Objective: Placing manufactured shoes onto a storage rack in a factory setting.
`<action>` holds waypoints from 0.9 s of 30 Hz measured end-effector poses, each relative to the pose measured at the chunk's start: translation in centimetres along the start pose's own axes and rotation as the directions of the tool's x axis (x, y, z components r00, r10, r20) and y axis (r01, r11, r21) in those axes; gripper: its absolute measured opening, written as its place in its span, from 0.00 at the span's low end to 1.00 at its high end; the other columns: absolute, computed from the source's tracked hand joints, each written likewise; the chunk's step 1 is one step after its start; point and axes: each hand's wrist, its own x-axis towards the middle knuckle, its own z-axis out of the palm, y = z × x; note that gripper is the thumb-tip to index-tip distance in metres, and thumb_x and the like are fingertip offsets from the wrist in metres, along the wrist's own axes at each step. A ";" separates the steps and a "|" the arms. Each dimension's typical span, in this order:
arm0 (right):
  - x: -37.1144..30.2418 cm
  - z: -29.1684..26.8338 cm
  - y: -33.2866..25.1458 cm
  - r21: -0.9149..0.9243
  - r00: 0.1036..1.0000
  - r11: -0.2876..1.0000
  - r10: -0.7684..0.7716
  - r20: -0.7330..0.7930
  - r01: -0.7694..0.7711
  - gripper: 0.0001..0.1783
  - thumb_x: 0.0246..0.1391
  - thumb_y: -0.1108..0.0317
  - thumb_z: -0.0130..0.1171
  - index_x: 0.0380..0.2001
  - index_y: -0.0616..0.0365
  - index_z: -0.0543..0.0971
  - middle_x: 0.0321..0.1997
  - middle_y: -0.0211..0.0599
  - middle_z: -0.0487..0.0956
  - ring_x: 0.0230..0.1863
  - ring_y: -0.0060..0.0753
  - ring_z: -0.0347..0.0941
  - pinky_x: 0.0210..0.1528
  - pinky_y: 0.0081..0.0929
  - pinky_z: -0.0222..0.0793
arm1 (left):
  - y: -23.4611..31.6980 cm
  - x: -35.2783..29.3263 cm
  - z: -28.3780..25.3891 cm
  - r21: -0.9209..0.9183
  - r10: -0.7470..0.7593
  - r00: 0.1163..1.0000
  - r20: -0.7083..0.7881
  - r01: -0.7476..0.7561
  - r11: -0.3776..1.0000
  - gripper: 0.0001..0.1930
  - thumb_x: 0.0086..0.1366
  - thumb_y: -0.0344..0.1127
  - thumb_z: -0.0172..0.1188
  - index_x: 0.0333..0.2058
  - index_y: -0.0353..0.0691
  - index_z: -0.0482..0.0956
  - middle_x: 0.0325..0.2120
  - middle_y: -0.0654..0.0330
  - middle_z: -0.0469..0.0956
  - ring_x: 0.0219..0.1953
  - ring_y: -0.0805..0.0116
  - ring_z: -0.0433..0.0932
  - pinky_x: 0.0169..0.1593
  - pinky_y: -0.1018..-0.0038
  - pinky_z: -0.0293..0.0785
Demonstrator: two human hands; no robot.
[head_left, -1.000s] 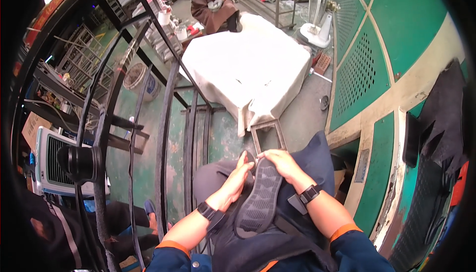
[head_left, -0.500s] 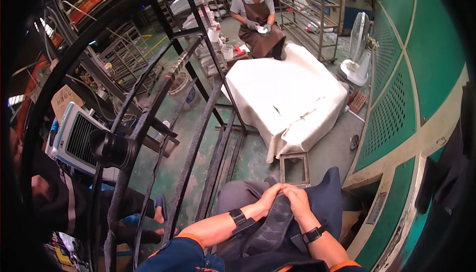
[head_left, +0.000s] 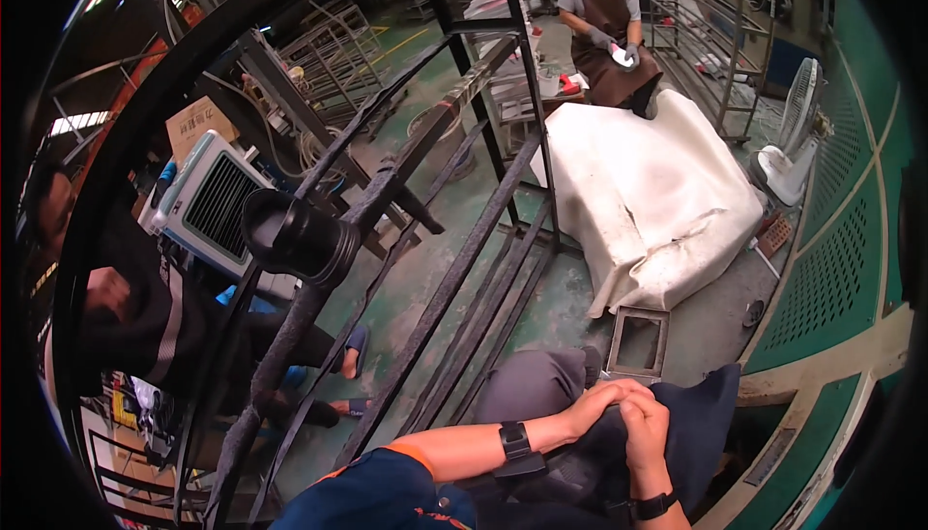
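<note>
The dark blue cloth lies over the person's lap, low and right of centre in the head view, draped across the grey trouser knee. Both hands meet on its upper edge. The left hand reaches in from the left with its fingers curled down onto the fabric, and the right hand sits just beside it, touching it, fingers folded over. Each grip appears closed on the cloth, probably to bunch or steady it against the lap, though the fingertips are tucked under and what exactly they pinch cannot be made out. A dark padded piece lies under the wrists, between the two black wristbands; its shape is hard to read.

Just beyond the knee a small square metal frame rests on the green floor. Behind it a bulky white covered mass sits on the floor, with a white fan near its right side. Farther back another person in a brown apron bends over a small white object. Dark metal bars slant across the left half and hide much behind them, including a seated person at the left edge. The lower rim cuts off both forearms.
</note>
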 end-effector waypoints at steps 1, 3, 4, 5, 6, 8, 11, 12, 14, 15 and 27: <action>0.0 0.2 -0.7 -0.034 0.997 0.997 -0.072 0.035 0.073 0.09 0.50 0.72 0.58 0.30 0.67 0.82 0.29 0.39 0.82 0.38 0.27 0.76 0.43 0.26 0.69 | 0.8 -0.3 -0.1 0.016 0.037 0.999 0.032 -0.038 0.999 0.23 0.66 0.39 0.39 0.48 0.31 0.77 0.46 0.56 0.79 0.53 0.67 0.73 0.61 0.73 0.62; 1.0 0.5 0.3 0.112 1.000 0.994 0.008 -0.002 -0.007 0.14 0.54 0.67 0.54 0.28 0.67 0.82 0.31 0.38 0.83 0.36 0.27 0.76 0.44 0.25 0.69 | 0.4 0.5 -0.5 -0.131 -0.142 0.989 -0.047 0.135 0.982 0.23 0.69 0.39 0.38 0.49 0.31 0.77 0.48 0.57 0.78 0.54 0.68 0.73 0.62 0.74 0.61; 1.5 0.5 -0.1 0.202 0.996 0.977 0.082 -0.029 -0.075 0.15 0.56 0.66 0.52 0.28 0.68 0.82 0.31 0.38 0.83 0.35 0.27 0.76 0.44 0.24 0.69 | 0.4 0.7 -0.9 -0.020 -0.046 0.999 -0.009 0.046 0.999 0.23 0.72 0.40 0.36 0.51 0.32 0.76 0.49 0.59 0.77 0.55 0.69 0.72 0.62 0.74 0.60; 2.3 0.1 -0.3 0.287 0.987 0.949 0.152 -0.056 -0.130 0.16 0.57 0.66 0.51 0.28 0.68 0.83 0.31 0.38 0.83 0.35 0.27 0.76 0.44 0.24 0.69 | 0.6 1.1 -1.1 0.040 -0.060 0.998 0.006 0.060 0.997 0.23 0.73 0.40 0.37 0.55 0.33 0.73 0.55 0.59 0.74 0.60 0.69 0.68 0.65 0.73 0.57; 2.6 -0.3 -0.8 0.222 0.958 0.960 0.214 -0.190 -0.170 0.20 0.58 0.63 0.48 0.28 0.69 0.83 0.31 0.40 0.83 0.34 0.28 0.77 0.44 0.23 0.69 | -0.8 0.6 -1.7 0.046 -0.042 0.998 -0.044 0.044 0.998 0.23 0.73 0.41 0.37 0.58 0.33 0.70 0.58 0.58 0.70 0.62 0.69 0.65 0.67 0.73 0.54; 4.7 -1.6 -0.1 0.405 0.940 0.879 0.321 -0.112 -0.252 0.21 0.59 0.58 0.46 0.28 0.66 0.80 0.28 0.45 0.82 0.30 0.36 0.78 0.41 0.27 0.73 | -2.2 -1.4 -2.3 -0.030 -0.088 0.993 -0.073 0.086 0.996 0.26 0.74 0.43 0.38 0.65 0.36 0.62 0.65 0.58 0.63 0.67 0.68 0.58 0.70 0.71 0.49; 8.5 -5.2 4.2 0.637 0.880 0.701 0.469 -0.073 -0.321 0.24 0.59 0.55 0.45 0.30 0.66 0.80 0.27 0.45 0.82 0.28 0.40 0.78 0.39 0.28 0.76 | -3.3 -4.0 -2.4 -0.150 -0.061 0.998 0.024 0.064 0.987 0.31 0.75 0.49 0.39 0.70 0.39 0.52 0.68 0.58 0.56 0.71 0.69 0.52 0.72 0.70 0.44; 9.2 -5.8 4.8 0.740 0.826 0.567 0.564 -0.027 -0.363 0.25 0.59 0.53 0.44 0.32 0.67 0.80 0.28 0.45 0.82 0.26 0.41 0.78 0.38 0.29 0.76 | -3.2 -4.8 -1.9 -0.148 -0.026 1.000 -0.002 0.026 0.989 0.30 0.76 0.48 0.38 0.70 0.40 0.52 0.69 0.58 0.56 0.70 0.68 0.53 0.72 0.70 0.44; 9.9 -6.3 5.6 0.756 0.833 0.542 0.553 0.008 -0.367 0.27 0.60 0.50 0.43 0.34 0.66 0.80 0.30 0.45 0.82 0.29 0.40 0.78 0.40 0.29 0.76 | -3.2 -5.5 -0.2 -0.282 -0.036 0.999 -0.032 0.025 0.959 0.30 0.76 0.47 0.37 0.71 0.41 0.49 0.69 0.60 0.55 0.70 0.67 0.55 0.72 0.70 0.46; 9.9 -6.2 5.3 0.772 0.837 0.513 0.545 0.044 -0.375 0.29 0.61 0.48 0.42 0.36 0.66 0.80 0.32 0.46 0.82 0.31 0.40 0.78 0.42 0.29 0.76 | -3.7 -5.5 0.4 -0.280 -0.030 0.999 -0.031 0.020 0.960 0.30 0.76 0.47 0.37 0.71 0.41 0.49 0.69 0.60 0.55 0.70 0.67 0.55 0.72 0.70 0.46; 5.6 -1.2 2.7 0.702 0.916 0.696 0.364 -0.166 -0.150 0.27 0.61 0.48 0.44 0.42 0.63 0.77 0.42 0.45 0.81 0.41 0.36 0.77 0.48 0.32 0.74 | -6.0 -6.2 1.7 -0.644 0.232 0.956 -0.181 -0.294 0.707 0.37 0.72 0.56 0.35 0.69 0.33 0.49 0.70 0.54 0.52 0.70 0.61 0.55 0.72 0.63 0.49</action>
